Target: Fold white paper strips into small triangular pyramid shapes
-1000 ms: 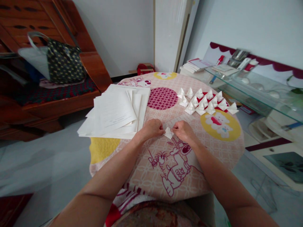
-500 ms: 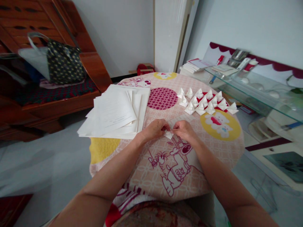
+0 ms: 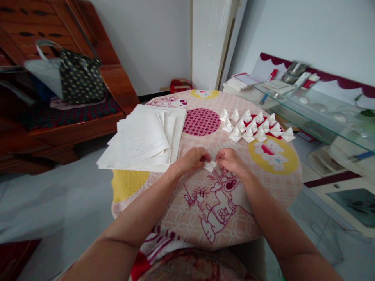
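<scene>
Between my two hands is a small folded white paper (image 3: 210,166), low over the patterned tablecloth (image 3: 187,218). My left hand (image 3: 195,158) pinches its left side with closed fingers. At its right edge, my right hand (image 3: 230,160) has curled fingers closed on the paper's corner. Several small folded paper boats (image 3: 248,134) stand in rows beyond my right hand. Left of my hands lies a loose stack of white paper sheets (image 3: 140,142), the top one with faint print.
A glass shelf (image 3: 316,117) with cups and papers stands at the right, close to the table. A wooden bench (image 3: 67,127) at the left holds a dark patterned bag (image 3: 80,76). Behind the table is a white door panel (image 3: 209,43).
The fingers of my right hand have shifted slightly right, away from my left fingers, and more of the folded paper shows between them. The view has moved very slightly.
</scene>
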A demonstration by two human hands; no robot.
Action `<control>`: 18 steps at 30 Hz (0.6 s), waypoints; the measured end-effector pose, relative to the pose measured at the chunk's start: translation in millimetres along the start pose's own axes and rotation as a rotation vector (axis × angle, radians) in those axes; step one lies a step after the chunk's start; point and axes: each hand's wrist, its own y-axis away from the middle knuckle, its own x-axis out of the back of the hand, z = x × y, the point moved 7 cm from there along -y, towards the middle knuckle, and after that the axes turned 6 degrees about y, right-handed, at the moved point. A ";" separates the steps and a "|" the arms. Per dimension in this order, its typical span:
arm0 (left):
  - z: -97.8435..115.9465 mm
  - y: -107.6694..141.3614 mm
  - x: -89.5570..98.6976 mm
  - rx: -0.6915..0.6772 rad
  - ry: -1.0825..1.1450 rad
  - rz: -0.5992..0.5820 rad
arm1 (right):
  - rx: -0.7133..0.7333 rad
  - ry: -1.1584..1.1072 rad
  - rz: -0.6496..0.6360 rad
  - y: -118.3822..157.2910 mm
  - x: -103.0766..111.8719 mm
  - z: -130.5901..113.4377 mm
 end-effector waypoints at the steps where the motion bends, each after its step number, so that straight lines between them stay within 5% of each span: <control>1: -0.2 0.0 0.3 0.005 0.006 -0.001 | -0.002 -0.001 0.002 0.3 0.0 -0.2; 7: -1.9 0.3 2.5 0.019 0.064 -0.008 | 0.072 0.262 0.153 -0.5 4.5 -11.2; 18: 0.4 1.7 -1.0 0.110 -0.170 0.171 | 0.089 0.285 0.146 -3.6 1.5 -10.6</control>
